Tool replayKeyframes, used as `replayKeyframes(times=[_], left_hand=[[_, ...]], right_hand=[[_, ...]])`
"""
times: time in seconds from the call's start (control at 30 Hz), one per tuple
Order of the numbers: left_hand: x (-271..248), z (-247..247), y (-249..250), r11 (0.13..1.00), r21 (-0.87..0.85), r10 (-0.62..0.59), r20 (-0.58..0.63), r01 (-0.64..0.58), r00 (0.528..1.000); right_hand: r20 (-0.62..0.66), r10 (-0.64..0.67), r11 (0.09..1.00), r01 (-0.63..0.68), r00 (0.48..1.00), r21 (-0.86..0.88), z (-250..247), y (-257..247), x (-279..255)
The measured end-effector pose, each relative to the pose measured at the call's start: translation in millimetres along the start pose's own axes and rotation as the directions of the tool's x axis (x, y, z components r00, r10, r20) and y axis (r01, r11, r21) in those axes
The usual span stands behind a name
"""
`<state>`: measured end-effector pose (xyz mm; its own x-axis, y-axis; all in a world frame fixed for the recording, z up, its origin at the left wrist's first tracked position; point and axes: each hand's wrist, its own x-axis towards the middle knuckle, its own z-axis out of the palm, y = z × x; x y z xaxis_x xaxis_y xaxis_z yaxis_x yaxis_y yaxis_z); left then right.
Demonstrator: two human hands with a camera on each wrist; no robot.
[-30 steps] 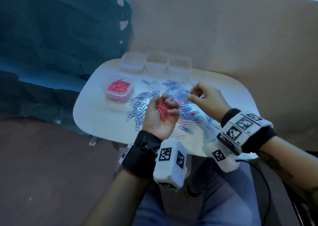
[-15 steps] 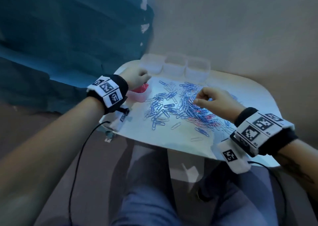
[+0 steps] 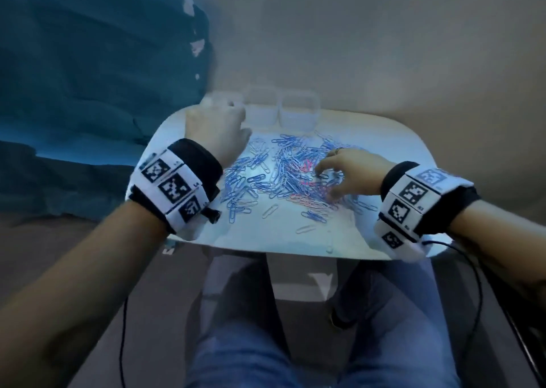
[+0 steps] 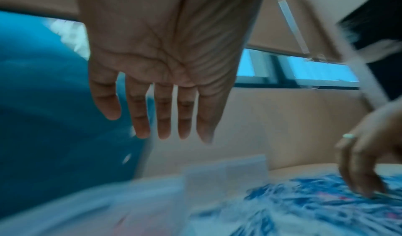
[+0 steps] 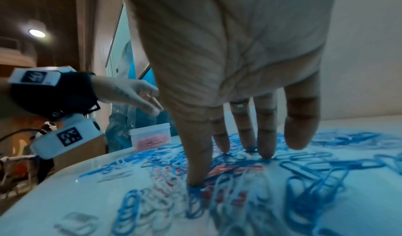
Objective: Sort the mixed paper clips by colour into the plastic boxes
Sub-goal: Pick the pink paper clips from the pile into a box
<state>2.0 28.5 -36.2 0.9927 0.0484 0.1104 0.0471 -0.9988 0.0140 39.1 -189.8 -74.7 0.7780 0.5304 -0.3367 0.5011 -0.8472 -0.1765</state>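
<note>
Little legible. On the left wrist band [image 5: 34,78], seen from the right wrist view, a dark square label reading roughly "40", blurred. On the white camera block [image 5: 67,136] under that band, only a black-and-white square code pattern, no letters. In the head view, same kind of code squares on the left wrist band [image 3: 174,185] and on the right wrist band [image 3: 413,198], with tiny digits beside them too small to make out. Nothing readable on the boxes [image 3: 298,108] or the tabletop [image 3: 384,139].
</note>
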Motion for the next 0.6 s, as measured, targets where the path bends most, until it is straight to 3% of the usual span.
replayKeyframes(times=[0.07, 0.13, 0.17, 0.2, 0.27, 0.37, 0.5, 0.6], left_hand=[[-8, 15, 35, 0.986, -0.075, 0.163, 0.176, -0.152, 0.971], [-14, 33, 59, 0.96, -0.136, 0.28, 0.46, -0.245, 0.842], [-17, 39, 65, 0.954, -0.111, 0.293, 0.554, -0.28, 0.779], [-18, 43, 65, 0.95, -0.057, 0.279, 0.599, -0.307, 0.751], [-20, 44, 60, 0.947, 0.035, 0.232, 0.613, -0.32, 0.755], [-21, 40, 49, 0.943, 0.075, 0.216, 0.604, -0.325, 0.767], [-9, 37, 52, 0.955, 0.055, 0.234, 0.462, -0.291, 0.856], [-1, 40, 59, 0.958, 0.063, 0.226, 0.434, -0.28, 0.872]], right_hand=[[-0.081, -0.002, 0.996, 0.009, 0.997, 0.088, -2, 3, 3], [-0.15, 0.001, 0.989, 0.021, 0.989, 0.147, -5, 4, 10], [-0.144, -0.008, 0.991, 0.027, 0.99, 0.134, -6, 4, 15], [-0.114, -0.021, 0.995, 0.032, 0.993, 0.097, -7, 3, 19], [-0.043, -0.033, 0.999, 0.033, 0.999, -0.005, -9, 2, 29], [-0.032, -0.008, 0.998, 0.006, 0.999, -0.055, -13, 8, 37], [-0.116, 0.022, 0.999, -0.025, 0.993, -0.021, -12, 9, 39], [-0.1, 0.026, 0.999, -0.03, 0.995, -0.039, -10, 5, 43]])
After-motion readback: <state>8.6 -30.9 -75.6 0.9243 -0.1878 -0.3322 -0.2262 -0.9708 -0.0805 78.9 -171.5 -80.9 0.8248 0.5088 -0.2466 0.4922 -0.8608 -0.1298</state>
